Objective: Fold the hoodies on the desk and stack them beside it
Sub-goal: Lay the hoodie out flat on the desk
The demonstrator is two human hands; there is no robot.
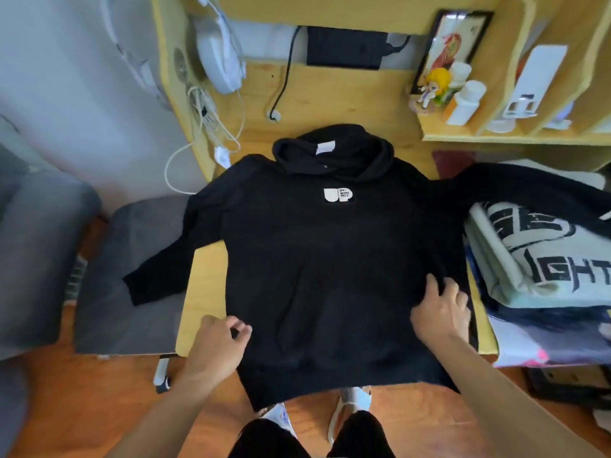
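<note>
Black hoodie (330, 259) lies flat, front up, on the wooden desk (205, 292), hem hanging over the near edge, hood at the far side. Left hand (218, 345) pinches the hoodie's near-left edge. Right hand (441, 309) presses its near-right side, fingers curled into the fabric. Folded clothes stack (542, 259) sits right, under the right sleeve.
</note>
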